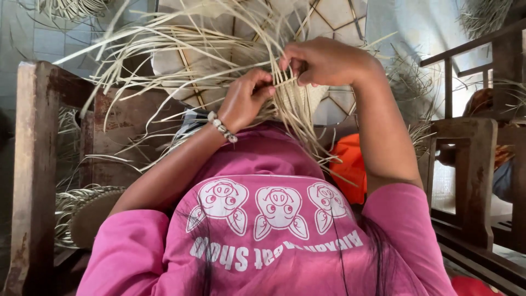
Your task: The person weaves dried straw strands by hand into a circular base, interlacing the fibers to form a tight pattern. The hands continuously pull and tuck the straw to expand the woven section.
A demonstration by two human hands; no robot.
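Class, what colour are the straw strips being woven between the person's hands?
Pale, dry straw-beige straw strips, pinched by the left hand and right hand; head view.

Single head view, steeply downward, close range

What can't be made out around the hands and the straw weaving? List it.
Head view only:
- Left hand fingertips: curled behind the pale straw strips.
- Right hand fingertips: tucked under its knuckles.
- Woven piece's shape: covered by loose strands, cut off at the top edge.
- Orange object: mostly behind the right forearm.
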